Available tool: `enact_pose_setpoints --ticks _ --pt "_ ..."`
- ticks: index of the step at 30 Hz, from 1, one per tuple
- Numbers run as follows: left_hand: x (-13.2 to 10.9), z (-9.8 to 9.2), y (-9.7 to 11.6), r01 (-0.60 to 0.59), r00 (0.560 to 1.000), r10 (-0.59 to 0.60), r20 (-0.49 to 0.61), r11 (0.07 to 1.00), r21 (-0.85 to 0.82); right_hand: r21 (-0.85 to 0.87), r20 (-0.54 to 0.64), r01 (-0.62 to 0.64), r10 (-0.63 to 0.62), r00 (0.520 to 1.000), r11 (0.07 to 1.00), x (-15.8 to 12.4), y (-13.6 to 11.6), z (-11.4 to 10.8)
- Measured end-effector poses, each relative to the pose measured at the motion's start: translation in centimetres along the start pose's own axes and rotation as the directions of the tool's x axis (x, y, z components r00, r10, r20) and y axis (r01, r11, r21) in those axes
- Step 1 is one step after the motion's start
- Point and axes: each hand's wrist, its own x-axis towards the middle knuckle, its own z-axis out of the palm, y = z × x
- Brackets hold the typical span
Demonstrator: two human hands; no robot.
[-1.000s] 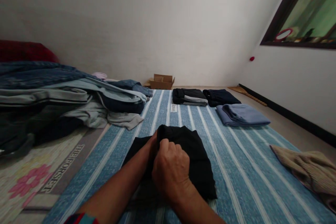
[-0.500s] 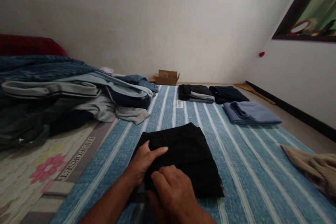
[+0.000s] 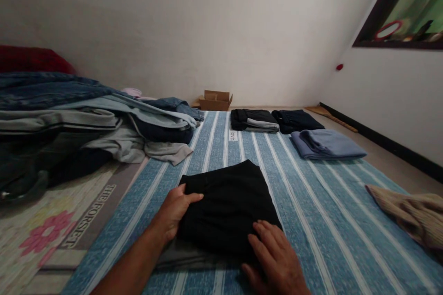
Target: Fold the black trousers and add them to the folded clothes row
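A folded black cloth garment [image 3: 226, 207] lies flat on a blue-and-white striped mat [image 3: 321, 235]. My left hand [image 3: 175, 209] rests on its left edge, fingers together and pointing right. My right hand [image 3: 273, 258] is spread over its lower right corner. Neither hand grips the cloth. A grey layer of fabric [image 3: 194, 258] shows beneath the garment's near edge.
Several folded garments [image 3: 254, 120] in dark and blue tones lie in a row at the mat's far end. A heap of denim and grey clothes [image 3: 86, 124] rises at left, a beige knit [image 3: 404, 212] lies at right, and a cardboard box [image 3: 215, 101] stands against the wall.
My hands have moved apart, the left to the garment's left edge and the right to its lower right corner. The black garment now lies flatter and squarer.
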Motion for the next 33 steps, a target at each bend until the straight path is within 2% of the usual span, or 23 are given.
enact_pose_setpoints --ticks 3,10,16,21,24,29,33 --pt "-0.1 -0.4 -0.7 0.023 1.000 -0.023 -0.005 0.999 0.029 -0.031 -0.047 0.010 -0.012 0.999 0.999 0.1 -0.5 0.6" --pt "-0.6 -0.5 0.3 -0.071 0.996 0.064 0.065 0.992 0.102 -0.047 -0.042 0.055 -0.057 0.997 0.997 0.7 -0.2 0.5" --pt "-0.1 -0.5 -0.2 -0.052 0.999 0.053 -0.003 0.986 0.159 -0.034 -0.045 0.025 -0.026 0.999 0.999 0.2 -0.4 0.8" --pt "-0.6 -0.6 0.1 -0.107 0.993 0.113 -0.021 0.976 0.188 -0.006 -0.062 0.044 -0.045 0.997 0.999 -0.1 -0.1 1.0" --pt "-0.5 -0.9 -0.2 -0.078 0.994 0.093 -0.057 0.971 0.224 0.007 -0.059 0.035 -0.034 0.998 0.999 -0.5 -0.1 1.2" --pt "0.2 -1.4 -0.9 -0.063 0.989 0.109 -0.104 0.925 0.374 0.039 0.003 0.020 -0.020 1.000 0.999 -1.1 -0.2 0.9" --pt "0.7 -1.6 -0.9 -0.095 0.978 0.178 -0.112 0.848 0.521 0.044 -0.051 -0.012 0.014 0.999 0.999 -1.6 0.5 -0.2"
